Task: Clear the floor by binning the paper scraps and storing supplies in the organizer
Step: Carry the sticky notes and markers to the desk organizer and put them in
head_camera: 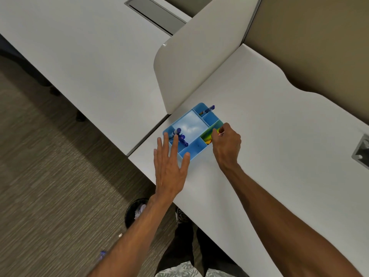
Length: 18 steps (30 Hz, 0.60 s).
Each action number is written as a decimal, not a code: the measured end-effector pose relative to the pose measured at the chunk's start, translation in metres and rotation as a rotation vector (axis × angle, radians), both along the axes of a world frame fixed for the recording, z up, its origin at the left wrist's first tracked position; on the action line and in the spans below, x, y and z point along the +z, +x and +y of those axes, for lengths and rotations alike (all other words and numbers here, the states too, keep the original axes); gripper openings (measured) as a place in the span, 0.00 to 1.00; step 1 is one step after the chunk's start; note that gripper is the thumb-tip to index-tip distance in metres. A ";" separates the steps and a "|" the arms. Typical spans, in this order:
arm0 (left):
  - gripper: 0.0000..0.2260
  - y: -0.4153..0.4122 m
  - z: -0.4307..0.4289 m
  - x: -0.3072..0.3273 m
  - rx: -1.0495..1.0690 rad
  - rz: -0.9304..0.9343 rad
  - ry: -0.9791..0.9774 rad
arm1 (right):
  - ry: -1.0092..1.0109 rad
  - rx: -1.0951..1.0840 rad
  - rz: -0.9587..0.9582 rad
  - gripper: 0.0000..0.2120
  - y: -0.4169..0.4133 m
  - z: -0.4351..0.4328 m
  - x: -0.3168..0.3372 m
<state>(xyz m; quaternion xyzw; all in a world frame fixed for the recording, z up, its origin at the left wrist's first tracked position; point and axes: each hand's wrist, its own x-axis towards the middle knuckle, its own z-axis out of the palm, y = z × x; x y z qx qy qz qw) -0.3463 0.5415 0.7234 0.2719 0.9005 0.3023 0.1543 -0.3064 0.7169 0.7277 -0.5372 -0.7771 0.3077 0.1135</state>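
Note:
A light blue organizer (196, 148) with several compartments sits on the white desk (269, 136) near its left corner. Purple markers (180, 134) stand in its left compartment, and another marker (208, 110) pokes out of the far one. Green and yellow sticky notes (207, 135) lie in the right compartment. My left hand (171, 166) is flat and spread, its fingertips resting on the organizer's near left rim. My right hand (226, 143) hovers over the right compartment, thumb and forefinger pinched on a small orange item that I cannot identify.
A black waste bin (133, 213) with paper scraps inside stands on the grey carpet below the desk edge. A white divider panel (189, 62) rises just behind the organizer. A blue pen (102, 254) and a small object lie on the floor near my left forearm.

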 end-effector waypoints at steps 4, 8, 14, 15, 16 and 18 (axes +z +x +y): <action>0.31 -0.005 -0.009 -0.002 0.008 0.037 -0.070 | 0.027 0.019 -0.054 0.15 0.005 -0.006 0.009; 0.31 -0.007 -0.019 0.004 0.011 0.059 -0.090 | 0.103 0.075 -0.021 0.12 0.016 -0.018 0.013; 0.31 -0.010 -0.037 0.013 0.022 0.154 -0.175 | 0.215 0.286 0.082 0.18 0.024 -0.036 0.022; 0.31 -0.010 -0.041 0.015 0.025 0.169 -0.183 | 0.217 0.320 0.082 0.19 0.023 -0.040 0.025; 0.31 -0.010 -0.044 0.017 0.031 0.185 -0.195 | 0.217 0.354 0.082 0.21 0.022 -0.044 0.028; 0.32 -0.009 -0.050 0.021 0.046 0.207 -0.222 | 0.221 0.427 0.072 0.25 0.020 -0.051 0.031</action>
